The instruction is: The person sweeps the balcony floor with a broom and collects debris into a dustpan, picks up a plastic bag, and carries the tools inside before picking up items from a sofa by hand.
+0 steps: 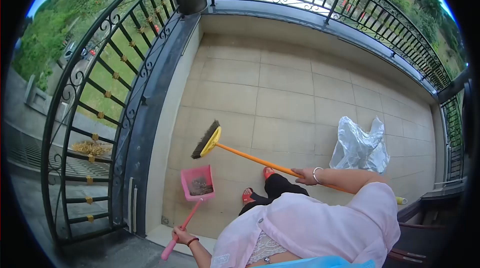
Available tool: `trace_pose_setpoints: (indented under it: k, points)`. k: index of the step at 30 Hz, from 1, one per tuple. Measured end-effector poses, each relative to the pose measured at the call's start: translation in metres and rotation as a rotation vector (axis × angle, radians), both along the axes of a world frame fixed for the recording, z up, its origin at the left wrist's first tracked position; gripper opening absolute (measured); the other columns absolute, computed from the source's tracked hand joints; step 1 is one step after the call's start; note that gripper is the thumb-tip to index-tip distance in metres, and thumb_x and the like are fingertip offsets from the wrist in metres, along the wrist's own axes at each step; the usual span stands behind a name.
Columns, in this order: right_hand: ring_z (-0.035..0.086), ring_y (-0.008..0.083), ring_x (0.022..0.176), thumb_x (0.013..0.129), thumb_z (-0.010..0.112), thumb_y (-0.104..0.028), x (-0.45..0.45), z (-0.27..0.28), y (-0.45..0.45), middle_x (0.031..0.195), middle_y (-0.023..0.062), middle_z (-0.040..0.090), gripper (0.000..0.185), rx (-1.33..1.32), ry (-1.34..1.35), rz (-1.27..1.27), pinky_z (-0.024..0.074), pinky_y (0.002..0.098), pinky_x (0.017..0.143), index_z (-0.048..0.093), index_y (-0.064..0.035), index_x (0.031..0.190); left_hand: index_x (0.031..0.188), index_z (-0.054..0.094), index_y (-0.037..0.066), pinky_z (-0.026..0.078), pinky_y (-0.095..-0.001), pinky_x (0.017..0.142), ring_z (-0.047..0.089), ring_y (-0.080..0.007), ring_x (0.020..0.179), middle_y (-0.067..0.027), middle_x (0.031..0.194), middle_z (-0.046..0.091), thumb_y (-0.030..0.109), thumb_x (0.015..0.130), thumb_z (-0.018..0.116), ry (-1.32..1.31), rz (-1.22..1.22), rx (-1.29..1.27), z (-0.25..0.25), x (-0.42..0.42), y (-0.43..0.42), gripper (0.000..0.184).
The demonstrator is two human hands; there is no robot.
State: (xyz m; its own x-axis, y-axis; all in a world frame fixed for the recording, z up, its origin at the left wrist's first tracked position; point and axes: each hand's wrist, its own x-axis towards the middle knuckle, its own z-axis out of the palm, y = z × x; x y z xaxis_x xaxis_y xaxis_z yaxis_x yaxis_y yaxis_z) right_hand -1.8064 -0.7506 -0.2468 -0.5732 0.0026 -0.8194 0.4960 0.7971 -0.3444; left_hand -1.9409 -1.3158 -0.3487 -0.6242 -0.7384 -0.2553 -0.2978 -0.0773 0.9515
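Extending ahead are the broom [250, 157] in right hand [306, 176], dustpan [197, 172] in left hand [181, 234].

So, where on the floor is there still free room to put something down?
The widest free patch of floor is between the far wall and the broom head. Another is between the broom head and the silvery sheet, beyond the handle. It is crowded around the dustpan and the feet.

Pink dustpan [185, 182] holds debris [201, 186] near tilted yellow broom [214, 139].
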Motion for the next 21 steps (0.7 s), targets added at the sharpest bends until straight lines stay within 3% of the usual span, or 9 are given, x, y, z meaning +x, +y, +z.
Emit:
trace_pose_setpoints:
  k: [5, 7, 10, 12, 15, 21]
  points:
    - [0.06, 0.0397, 0.097, 0.088, 0.056, -0.03, 0.047, -0.005, 0.134, 0.105, 0.0236, 0.063, 0.061, 0.215, 0.122, -0.176, 0.048, 0.046, 0.085, 0.032, -0.0128, 0.142, 0.058, 0.045, 0.001, 0.037, -0.0274, 0.048, 0.046, -0.0139, 0.053, -0.0048, 0.059, 0.049, 0.012, 0.075, 0.056, 0.102, -0.113, 0.099, 0.001, -0.081, 0.163, 0.023]
    - [0.061, 0.0391, 0.096, 0.088, 0.056, -0.023, 0.056, 0.027, 0.178, 0.105, 0.0211, 0.064, 0.047, 0.316, 0.029, -0.293, 0.0489, 0.0467, 0.084, 0.043, -0.0092, 0.131, 0.061, 0.045, 0.001, 0.038, -0.0281, 0.049, 0.047, -0.014, 0.056, -0.0048, 0.063, 0.05, 0.013, 0.077, 0.058, 0.155, -0.13, 0.156, -0.005, -0.115, 0.232, 0.024]
    - [0.062, 0.0394, 0.096, 0.087, 0.055, -0.022, 0.091, 0.01, 0.262, 0.104, 0.0208, 0.064, 0.044, 0.38, -0.005, -0.338, 0.0491, 0.0473, 0.084, 0.046, -0.0092, 0.128, 0.063, 0.043, 0.003, 0.041, -0.0284, 0.053, 0.048, -0.0141, 0.06, -0.0047, 0.067, 0.05, 0.015, 0.079, 0.06, 0.122, -0.244, 0.141, -0.006, -0.16, 0.342, 0.026]
    - [0.062, 0.0403, 0.089, 0.086, 0.057, -0.028, 0.118, -0.007, 0.317, 0.095, 0.021, 0.064, 0.036, 0.43, 0.106, -0.462, 0.0494, 0.0472, 0.078, 0.049, -0.0081, 0.114, 0.066, 0.042, 0.004, 0.041, -0.0292, 0.055, 0.046, -0.0143, 0.062, -0.0041, 0.068, 0.049, 0.017, 0.08, 0.062, 0.162, -0.315, 0.154, -0.008, -0.191, 0.43, 0.028]
    - [0.062, 0.0394, 0.09, 0.085, 0.059, -0.028, 0.141, 0.019, 0.382, 0.096, 0.0196, 0.065, 0.034, 0.39, 0.14, -0.609, 0.0494, 0.0468, 0.079, 0.052, -0.0078, 0.112, 0.065, 0.041, 0.004, 0.04, -0.0319, 0.057, 0.044, -0.0147, 0.062, -0.0033, 0.068, 0.049, 0.016, 0.079, 0.063, 0.141, -0.325, 0.078, -0.012, -0.233, 0.561, 0.029]
    - [0.061, 0.0393, 0.092, 0.082, 0.064, -0.026, 0.185, 0.008, 0.507, 0.096, 0.0195, 0.065, 0.029, 0.368, 0.195, -0.835, 0.0488, 0.0453, 0.08, 0.057, -0.0071, 0.103, 0.064, 0.04, 0.005, 0.038, -0.0361, 0.06, 0.04, -0.0163, 0.062, -0.0021, 0.067, 0.045, 0.019, 0.08, 0.064, 0.208, -0.36, 0.016, 0.007, -0.292, 0.805, 0.032]
